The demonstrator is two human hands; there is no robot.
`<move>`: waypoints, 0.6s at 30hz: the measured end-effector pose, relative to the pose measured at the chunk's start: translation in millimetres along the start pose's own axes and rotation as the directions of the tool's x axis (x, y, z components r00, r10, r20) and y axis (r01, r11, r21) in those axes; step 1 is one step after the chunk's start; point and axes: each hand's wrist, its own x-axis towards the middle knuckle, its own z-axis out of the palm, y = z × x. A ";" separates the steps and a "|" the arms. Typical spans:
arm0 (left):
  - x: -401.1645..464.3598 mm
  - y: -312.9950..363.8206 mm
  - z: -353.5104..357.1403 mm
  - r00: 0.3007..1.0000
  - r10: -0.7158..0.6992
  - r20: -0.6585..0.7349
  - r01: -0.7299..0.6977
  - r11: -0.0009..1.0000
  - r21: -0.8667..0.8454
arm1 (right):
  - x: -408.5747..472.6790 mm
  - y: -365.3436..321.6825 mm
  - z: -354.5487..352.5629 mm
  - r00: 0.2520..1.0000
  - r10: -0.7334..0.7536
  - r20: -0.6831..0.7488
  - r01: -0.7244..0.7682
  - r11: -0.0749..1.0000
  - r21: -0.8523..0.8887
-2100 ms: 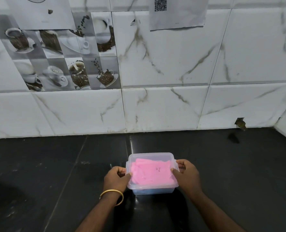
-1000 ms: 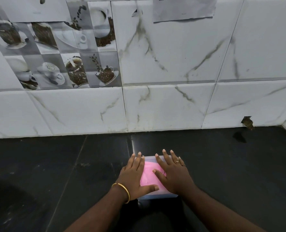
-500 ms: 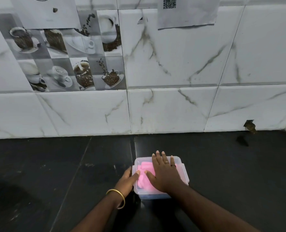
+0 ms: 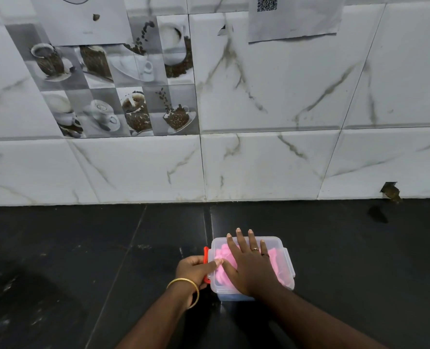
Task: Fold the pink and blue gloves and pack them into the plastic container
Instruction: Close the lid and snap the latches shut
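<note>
A clear plastic container with its lid on stands on the black counter near me. Pink glove material shows through the lid, and a strip of blue shows at the container's near bottom edge. My right hand lies flat on the lid with straight, spread fingers. My left hand is at the container's left side, its fingers curled round the red clip there and its thumb on the lid's left edge.
The black counter runs to a white marble-look tiled wall behind the container. A small chipped hole sits at the wall's base on the right. Papers hang high on the wall.
Both hands were flat on the lid a second ago. My left hand has since slid off to the container's left side and curled on the red clip. My right hand stays pressed on the lid.
</note>
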 end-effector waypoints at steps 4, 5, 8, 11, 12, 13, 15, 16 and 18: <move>-9.4 0.2 6.5 0.977 0.190 -0.094 -0.166 0.962 0.218 | 0.2 -1.8 -0.9 1.000 0.005 0.001 -0.005 1.000 -0.009; -11.1 0.9 7.2 0.968 0.225 -0.107 -0.186 0.939 0.291 | 0.6 -2.3 -0.9 1.000 0.006 0.003 -0.006 1.000 -0.011; -12.0 6.6 7.4 0.953 0.276 -0.122 -0.194 0.871 0.451 | 1.3 -2.1 -0.8 1.000 0.012 0.010 -0.011 1.000 -0.014; -13.5 15.1 10.2 0.930 0.347 -0.118 -0.197 0.744 0.639 | 1.8 -2.2 -0.8 1.000 0.013 0.012 -0.013 1.000 -0.015; -14.3 16.3 12.3 0.914 0.392 -0.107 -0.202 0.666 0.718 | 1.7 -2.3 -0.8 1.000 0.013 0.010 -0.013 1.000 -0.011; -15.9 16.9 14.5 0.896 0.434 -0.097 -0.196 0.581 0.790 | 1.7 -2.4 -0.8 1.000 0.014 0.008 -0.014 1.000 -0.008; -18.1 15.8 17.1 0.877 0.471 -0.098 -0.175 0.501 0.847 | 2.0 -1.6 -0.8 1.000 0.017 0.005 -0.017 1.000 -0.004; -18.3 15.3 17.0 0.878 0.468 -0.096 -0.177 0.506 0.844 | 2.1 -1.0 -0.6 1.000 0.018 0.005 -0.018 1.000 -0.001; -19.1 17.3 14.9 0.885 0.458 -0.090 -0.195 0.538 0.820 | 3.0 -0.7 -0.1 1.000 0.017 0.005 -0.017 1.000 -0.004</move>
